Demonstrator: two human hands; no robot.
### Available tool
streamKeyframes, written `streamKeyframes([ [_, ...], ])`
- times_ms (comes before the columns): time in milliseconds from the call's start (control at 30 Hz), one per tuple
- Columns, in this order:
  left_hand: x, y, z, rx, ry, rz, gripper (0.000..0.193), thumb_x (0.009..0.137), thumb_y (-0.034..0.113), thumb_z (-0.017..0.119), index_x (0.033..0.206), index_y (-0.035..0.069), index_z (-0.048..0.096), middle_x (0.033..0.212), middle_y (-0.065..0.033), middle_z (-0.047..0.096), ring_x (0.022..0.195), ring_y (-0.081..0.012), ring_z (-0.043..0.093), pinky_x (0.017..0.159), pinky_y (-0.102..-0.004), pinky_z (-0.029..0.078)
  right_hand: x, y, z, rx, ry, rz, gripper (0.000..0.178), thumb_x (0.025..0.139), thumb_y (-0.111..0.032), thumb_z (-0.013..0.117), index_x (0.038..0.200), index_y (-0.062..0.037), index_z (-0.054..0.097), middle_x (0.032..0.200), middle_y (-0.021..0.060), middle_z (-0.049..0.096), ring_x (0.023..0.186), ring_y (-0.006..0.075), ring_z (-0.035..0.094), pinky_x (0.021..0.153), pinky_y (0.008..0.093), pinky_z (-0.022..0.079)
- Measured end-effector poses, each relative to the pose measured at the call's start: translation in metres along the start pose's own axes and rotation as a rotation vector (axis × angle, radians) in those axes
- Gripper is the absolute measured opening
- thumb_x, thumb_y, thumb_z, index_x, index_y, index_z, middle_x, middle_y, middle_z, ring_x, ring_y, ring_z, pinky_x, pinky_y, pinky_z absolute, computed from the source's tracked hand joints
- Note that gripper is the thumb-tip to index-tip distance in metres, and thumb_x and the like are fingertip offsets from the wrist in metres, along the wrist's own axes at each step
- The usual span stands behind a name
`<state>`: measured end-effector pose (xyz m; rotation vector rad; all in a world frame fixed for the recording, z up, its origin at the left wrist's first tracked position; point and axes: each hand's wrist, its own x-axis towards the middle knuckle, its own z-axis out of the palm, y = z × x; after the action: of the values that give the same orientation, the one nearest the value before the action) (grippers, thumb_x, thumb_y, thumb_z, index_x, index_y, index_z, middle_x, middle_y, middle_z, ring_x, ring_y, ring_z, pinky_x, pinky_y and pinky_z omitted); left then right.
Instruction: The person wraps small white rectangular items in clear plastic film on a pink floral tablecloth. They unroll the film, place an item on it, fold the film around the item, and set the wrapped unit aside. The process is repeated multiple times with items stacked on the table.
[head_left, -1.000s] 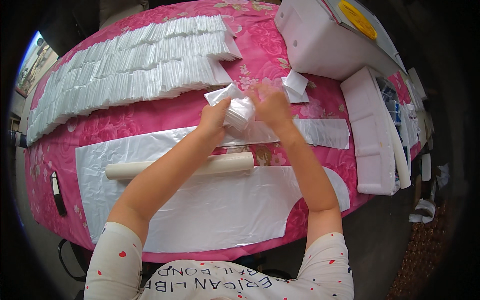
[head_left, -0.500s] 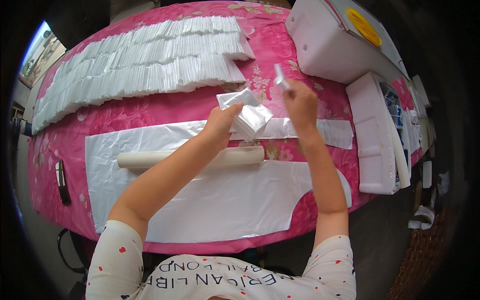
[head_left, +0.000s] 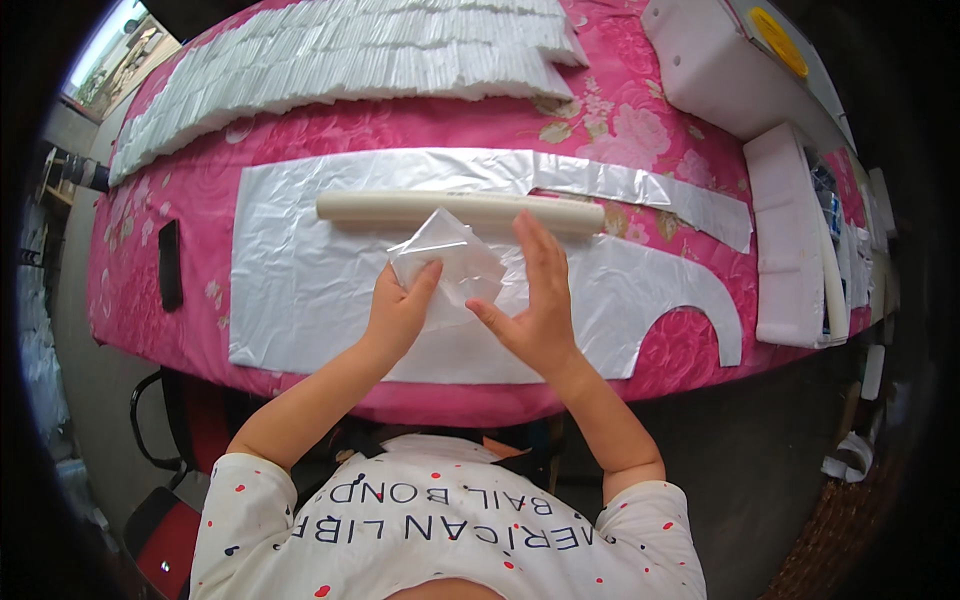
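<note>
My left hand (head_left: 398, 305) grips a folded packet of thin, clear whitish plastic (head_left: 450, 255) by its lower left corner, thumb on top. Beside the packet's right edge, my right hand (head_left: 540, 300) is open, fingers stretched out, its thumb by the packet's lower corner. Under both hands a white plastic sheet (head_left: 300, 300) lies spread, with a curved cut-out and strips at its right end, shaped like an apron. A cream-coloured roll or tube (head_left: 400, 207) rests across it, just beyond the packet.
Rows of upright folded white plastic packets (head_left: 330, 60) fill the far left. A dark phone-like object (head_left: 170, 265) lies at left on the pink floral tablecloth (head_left: 400, 125). White foam boxes (head_left: 785, 240) stand at right, with a yellow ring (head_left: 778, 42) on top. A red chair (head_left: 170, 540) stands lower left.
Both hands have come nearer my body with the packet. My right hand, earlier raised at the right with a small white piece, is now open beside the packet. The view has shifted.
</note>
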<state>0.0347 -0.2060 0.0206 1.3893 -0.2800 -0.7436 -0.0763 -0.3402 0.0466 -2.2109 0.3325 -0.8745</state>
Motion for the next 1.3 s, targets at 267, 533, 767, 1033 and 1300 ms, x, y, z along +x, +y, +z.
streamKeyframes([
  [267,-0.013,-0.017,-0.029,0.465,-0.340,0.729,0.080,0.057,0.028,0.085,0.122,0.003,0.045,0.115,-0.0134,0.057,0.105,-0.0227,0.057,0.086,-0.0326,0.046,-0.039,0.010,0.045,0.217,-0.268,0.031,0.102,0.058,-0.021,0.081,0.140,-0.0069,0.022,0.126,0.0119,0.048,0.114,0.0300,0.044,0.094,0.0380,0.039],
  [533,-0.024,-0.034,-0.012,-0.030,-0.102,0.424,0.097,0.053,0.035,0.087,0.128,0.005,0.033,0.112,-0.0134,0.053,0.102,-0.0235,0.055,0.087,-0.0339,0.045,-0.043,0.003,0.060,0.381,-0.198,0.246,0.098,0.058,-0.024,0.082,0.137,-0.0049,0.027,0.112,0.0172,0.055,0.098,0.0301,0.058,0.082,0.0360,0.047],
  [767,-0.009,-0.044,-0.014,0.149,-0.216,0.628,0.124,0.049,0.052,0.082,0.139,0.002,0.013,0.113,-0.0157,0.051,0.104,-0.0253,0.052,0.088,-0.0358,0.043,-0.040,0.015,0.045,0.136,-0.169,0.027,0.094,0.055,-0.033,0.083,0.130,-0.0031,0.036,0.113,0.0141,0.054,0.102,0.0308,0.053,0.099,0.0472,0.032],
  [1033,-0.007,-0.044,-0.010,0.299,-0.209,0.873,0.110,0.055,0.061,0.075,0.134,0.002,0.026,0.106,-0.0134,0.053,0.092,-0.0247,0.054,0.081,-0.0338,0.044,-0.040,0.026,0.048,0.051,-0.159,-0.143,0.075,0.057,-0.028,0.080,0.118,-0.0050,0.044,0.115,0.0121,0.052,0.106,0.0335,0.049,0.099,0.0477,0.031],
  [1300,-0.007,-0.045,-0.023,0.459,-0.271,0.805,0.085,0.053,0.043,0.083,0.117,0.007,0.040,0.118,-0.0147,0.047,0.108,-0.0305,0.046,0.090,-0.0376,0.040,-0.041,0.029,0.035,0.049,-0.306,-0.068,0.068,0.055,-0.014,0.077,0.115,-0.0065,0.045,0.118,0.0105,0.049,0.117,0.0358,0.038,0.099,0.0426,0.033],
])
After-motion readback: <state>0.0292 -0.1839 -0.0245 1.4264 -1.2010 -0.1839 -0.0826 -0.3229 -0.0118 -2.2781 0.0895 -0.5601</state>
